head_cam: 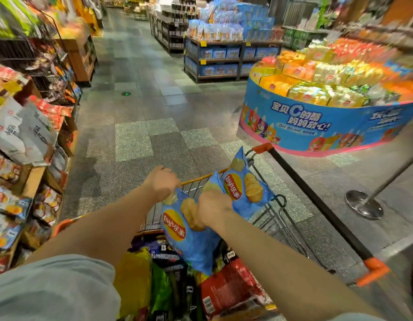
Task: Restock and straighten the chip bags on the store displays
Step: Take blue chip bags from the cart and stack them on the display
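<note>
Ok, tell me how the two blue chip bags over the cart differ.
The left bag, held at its top by the left hand, hangs lower, its bottom among the goods in the cart. The right bag, gripped by the right hand, sits higher over the cart's far end and tilts, a corner pointing up. Both are light blue with the same red and yellow logo and chip pictures.

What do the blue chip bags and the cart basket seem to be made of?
Blue chip bags: likely thin glossy plastic film; they crinkle and shine in the left hand and right hand. Cart basket: apparently metal wire, thin grey bars.
</note>
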Demonstrator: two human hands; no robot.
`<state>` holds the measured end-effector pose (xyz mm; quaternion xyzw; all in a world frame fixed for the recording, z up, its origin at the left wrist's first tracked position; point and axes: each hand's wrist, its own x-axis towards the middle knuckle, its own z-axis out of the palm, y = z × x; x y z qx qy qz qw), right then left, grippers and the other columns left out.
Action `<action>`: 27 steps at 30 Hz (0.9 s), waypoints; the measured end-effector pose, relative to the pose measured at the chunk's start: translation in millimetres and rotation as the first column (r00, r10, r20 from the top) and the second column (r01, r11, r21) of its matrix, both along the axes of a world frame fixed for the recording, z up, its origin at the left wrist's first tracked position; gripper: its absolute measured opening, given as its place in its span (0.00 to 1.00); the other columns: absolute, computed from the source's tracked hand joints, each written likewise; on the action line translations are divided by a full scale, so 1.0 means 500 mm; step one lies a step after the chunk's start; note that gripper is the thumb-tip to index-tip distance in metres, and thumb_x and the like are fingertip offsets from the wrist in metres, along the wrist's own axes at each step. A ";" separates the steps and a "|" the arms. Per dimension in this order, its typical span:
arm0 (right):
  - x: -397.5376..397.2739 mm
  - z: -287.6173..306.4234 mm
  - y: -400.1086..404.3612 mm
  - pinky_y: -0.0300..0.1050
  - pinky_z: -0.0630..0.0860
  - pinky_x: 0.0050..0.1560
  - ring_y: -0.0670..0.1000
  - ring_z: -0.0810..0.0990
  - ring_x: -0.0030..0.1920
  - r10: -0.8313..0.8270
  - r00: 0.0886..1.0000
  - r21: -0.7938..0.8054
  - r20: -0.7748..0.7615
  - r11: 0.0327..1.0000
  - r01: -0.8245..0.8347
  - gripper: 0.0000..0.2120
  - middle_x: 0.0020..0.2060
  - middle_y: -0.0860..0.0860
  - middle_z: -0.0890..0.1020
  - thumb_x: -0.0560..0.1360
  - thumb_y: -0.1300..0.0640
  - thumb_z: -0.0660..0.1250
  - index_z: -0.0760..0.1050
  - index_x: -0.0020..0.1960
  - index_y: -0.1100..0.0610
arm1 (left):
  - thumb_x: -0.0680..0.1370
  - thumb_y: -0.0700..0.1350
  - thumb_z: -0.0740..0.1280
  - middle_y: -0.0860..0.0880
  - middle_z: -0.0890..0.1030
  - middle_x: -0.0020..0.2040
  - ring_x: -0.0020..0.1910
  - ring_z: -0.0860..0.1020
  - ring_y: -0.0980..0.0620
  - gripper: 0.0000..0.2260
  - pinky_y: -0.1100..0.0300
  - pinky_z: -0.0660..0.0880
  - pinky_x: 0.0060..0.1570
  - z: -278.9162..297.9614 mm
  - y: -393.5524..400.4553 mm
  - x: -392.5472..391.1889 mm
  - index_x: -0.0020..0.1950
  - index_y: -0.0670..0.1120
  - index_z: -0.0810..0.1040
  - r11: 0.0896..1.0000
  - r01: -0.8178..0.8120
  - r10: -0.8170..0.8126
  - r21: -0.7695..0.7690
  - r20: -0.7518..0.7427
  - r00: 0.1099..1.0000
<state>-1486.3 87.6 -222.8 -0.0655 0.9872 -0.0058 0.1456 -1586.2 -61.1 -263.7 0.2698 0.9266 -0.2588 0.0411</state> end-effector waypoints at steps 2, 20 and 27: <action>0.024 0.023 0.005 0.48 0.73 0.54 0.57 0.76 0.60 -0.043 0.998 0.006 -0.054 0.999 0.043 0.12 0.59 0.58 0.77 0.79 0.59 0.59 0.75 0.59 0.62 | 0.80 0.44 0.57 0.52 0.75 0.65 0.66 0.69 0.50 0.14 0.56 0.62 0.65 0.029 -0.008 0.028 0.65 0.52 0.73 0.999 0.033 -0.032 0.030 -0.036 0.999; 0.284 0.192 -0.025 0.48 0.64 0.55 0.60 0.68 0.62 -0.232 0.754 -0.114 -0.615 0.972 0.205 0.15 0.57 0.57 0.78 0.80 0.57 0.58 0.77 0.63 0.53 | 0.78 0.40 0.59 0.48 0.77 0.59 0.61 0.70 0.46 0.15 0.56 0.65 0.53 0.247 -0.105 0.378 0.62 0.48 0.78 0.738 0.155 0.083 0.657 -0.316 0.945; 0.406 0.207 -0.111 0.50 0.64 0.53 0.60 0.72 0.57 -0.214 0.693 -0.287 -0.689 0.958 0.010 0.13 0.52 0.56 0.81 0.79 0.56 0.60 0.81 0.56 0.54 | 0.81 0.43 0.57 0.49 0.75 0.62 0.64 0.70 0.46 0.16 0.57 0.65 0.60 0.270 -0.197 0.512 0.65 0.52 0.76 0.762 0.092 0.156 0.641 -0.319 0.935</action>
